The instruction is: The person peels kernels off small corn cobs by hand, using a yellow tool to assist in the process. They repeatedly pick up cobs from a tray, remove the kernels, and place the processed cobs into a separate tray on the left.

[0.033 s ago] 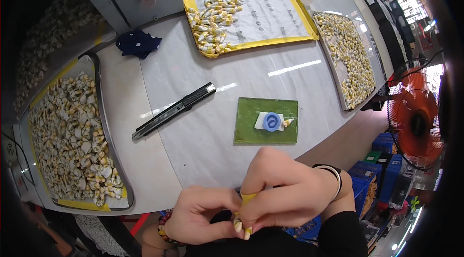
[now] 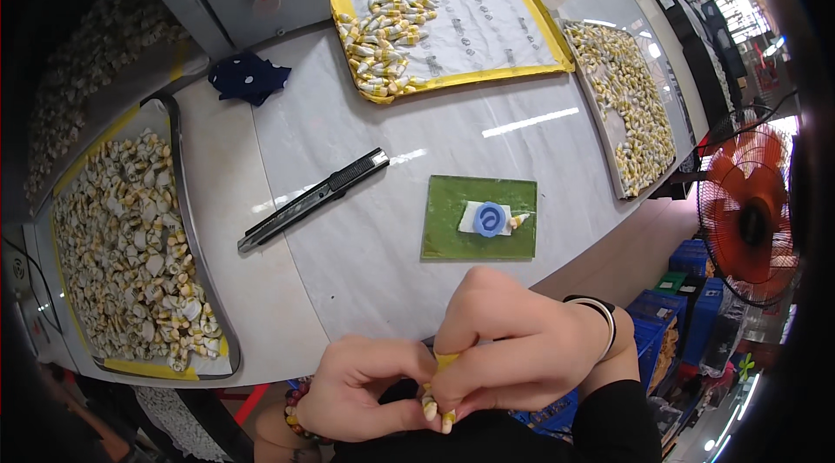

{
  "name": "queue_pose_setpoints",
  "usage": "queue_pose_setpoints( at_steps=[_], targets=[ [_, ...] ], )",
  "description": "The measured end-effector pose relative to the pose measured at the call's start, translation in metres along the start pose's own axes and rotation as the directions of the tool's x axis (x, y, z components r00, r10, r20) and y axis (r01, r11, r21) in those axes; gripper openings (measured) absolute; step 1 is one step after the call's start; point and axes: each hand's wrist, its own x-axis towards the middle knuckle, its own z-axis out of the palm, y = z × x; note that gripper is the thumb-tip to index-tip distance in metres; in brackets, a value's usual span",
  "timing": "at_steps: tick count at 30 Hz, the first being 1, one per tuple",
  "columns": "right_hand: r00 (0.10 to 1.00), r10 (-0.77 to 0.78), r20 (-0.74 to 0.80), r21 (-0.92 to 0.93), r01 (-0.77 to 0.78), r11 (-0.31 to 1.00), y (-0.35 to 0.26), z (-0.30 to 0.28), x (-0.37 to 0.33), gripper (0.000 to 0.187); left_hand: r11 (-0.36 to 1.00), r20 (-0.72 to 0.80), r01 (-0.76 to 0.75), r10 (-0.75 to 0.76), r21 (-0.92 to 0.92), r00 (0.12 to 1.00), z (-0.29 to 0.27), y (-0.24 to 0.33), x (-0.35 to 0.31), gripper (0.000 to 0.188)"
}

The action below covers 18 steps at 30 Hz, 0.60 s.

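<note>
Yellow-white pieces [image 2: 448, 423] point lengthwise toward the wearer, left hand [image 2: 352, 386] and right hand [image 2: 513, 341] fingers [image 2: 491, 369] pinching them.

right hand [image 2: 515, 343] before slab [image 2: 444, 239] | cutter [image 2: 315, 200] left | tray [image 2: 487, 75] behind

Two small cream-and-yellow pieces [image 2: 438, 415] poked out, side by side, just where the fingertips of the left hand [image 2: 361, 385] and right hand [image 2: 513, 345] met! Rounded ends pointed toward the person, upper parts hidden. And above them, a yellow bit [image 2: 446, 359] peeked between the right hand's fingers, mostly covered.
</note>
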Motion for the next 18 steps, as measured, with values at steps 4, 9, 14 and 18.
queue_pose_setpoints(
  at_steps=[4,9,14,18],
  targets=[
    [0.998,0.029,0.055,-0.049,-0.026,0.998,-0.005,0.000,-0.001,0.015,0.996,0.016,-0.001,-0.001,0.084,1.000,0.001,0.003,0.001,0.014],
    [1.000,0.005,0.005,-0.005,-0.005,1.000,0.000,0.001,-0.002,0.014,0.995,0.004,0.014,-0.015,0.100,1.000,-0.002,0.002,0.000,0.015],
    [0.997,0.060,-0.052,0.152,-0.051,0.987,0.005,0.003,-0.008,0.016,0.997,-0.043,-0.025,0.028,0.073,0.999,0.001,-0.005,-0.002,0.020],
    [0.992,0.120,-0.037,0.287,-0.104,0.952,0.006,-0.002,-0.013,0.017,0.999,-0.056,0.027,-0.029,-0.036,0.998,0.005,-0.004,-0.002,0.020]
  ],
)
